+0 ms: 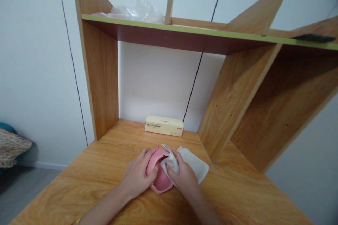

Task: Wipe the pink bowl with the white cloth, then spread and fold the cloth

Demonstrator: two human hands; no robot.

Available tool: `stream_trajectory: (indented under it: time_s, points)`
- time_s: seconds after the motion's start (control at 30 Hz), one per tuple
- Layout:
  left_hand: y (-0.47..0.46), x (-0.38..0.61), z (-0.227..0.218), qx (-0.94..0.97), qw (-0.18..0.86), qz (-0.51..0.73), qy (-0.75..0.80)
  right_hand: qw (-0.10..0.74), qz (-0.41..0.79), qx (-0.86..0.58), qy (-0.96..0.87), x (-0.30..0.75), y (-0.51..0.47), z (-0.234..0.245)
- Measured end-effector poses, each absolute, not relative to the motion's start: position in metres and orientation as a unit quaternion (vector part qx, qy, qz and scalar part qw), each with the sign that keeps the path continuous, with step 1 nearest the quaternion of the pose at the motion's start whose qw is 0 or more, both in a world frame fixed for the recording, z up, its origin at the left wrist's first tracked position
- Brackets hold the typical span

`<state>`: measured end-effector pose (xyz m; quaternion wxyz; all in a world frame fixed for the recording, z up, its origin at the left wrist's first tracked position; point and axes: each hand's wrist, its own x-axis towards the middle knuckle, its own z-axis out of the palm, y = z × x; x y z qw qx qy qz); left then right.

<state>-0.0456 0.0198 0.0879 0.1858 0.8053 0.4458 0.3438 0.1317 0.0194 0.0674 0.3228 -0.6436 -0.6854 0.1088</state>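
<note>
Our left hand [139, 174] curls around the left side of a pink bowl [162, 182], with the thumb over its edge. Our right hand [186, 175] pinches a pale grey cloth [196, 165] between thumb and fingers, at the bowl's right side. Some of the cloth tucks in over the bowl's rim, and the rest hangs out past our right hand. The bowl is tipped, so we can see into it. It is between our two hands, just over the wooden desk [92, 179]; we can't tell if its bottom touches the wood.

Past our hands, a long cream box [163, 126] with dark writing lies near the back of the desk. Wooden boards stand up on both sides of it. Above is a shelf [195, 30] with a green front edge. A crinkly clear plastic bag [137, 12] sits on its left part, and a flat black thing [314, 38] lies far to the right. Behind everything we see a white wall [39, 59] with thin dark lines. Low on the far left is a patterned cover [12, 146], above a grey floor [37, 179].
</note>
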Motion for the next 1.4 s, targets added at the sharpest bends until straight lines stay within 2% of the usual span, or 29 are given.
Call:
stream_trajectory:
  time_s: [0.13, 0.4, 0.6, 0.77, 0.97, 1.07, 1.4]
  points:
    - [0.017, -0.045, 0.09, 0.821, 0.183, 0.325, 0.433, 0.314, 0.155, -0.64, -0.684, 0.134, 0.02, 0.064]
    - [0.022, -0.043, 0.074, 0.81, 0.21, 0.352, 0.419, 0.371, 0.175, -0.629, -0.66, 0.135, 0.025, 0.054]
    - [0.021, -0.036, 0.066, 0.766, 0.296, 0.346, 0.453, 0.386, 0.189, -0.643, -0.634, 0.134, 0.026, 0.048]
    - [0.021, -0.036, 0.069, 0.747, 0.313, 0.368, 0.456, 0.346, 0.155, -0.679, -0.629, 0.133, 0.026, 0.055]
    - [0.018, -0.039, 0.078, 0.78, 0.249, 0.347, 0.457, 0.262, 0.017, -0.727, -0.635, 0.134, 0.02, 0.071]
    - [0.015, -0.039, 0.084, 0.795, 0.222, 0.337, 0.454, 0.244, -0.009, -0.72, -0.649, 0.136, 0.018, 0.071]
    - [0.02, -0.043, 0.084, 0.819, 0.196, 0.349, 0.411, 0.387, 0.151, -0.606, -0.679, 0.135, 0.022, 0.059]
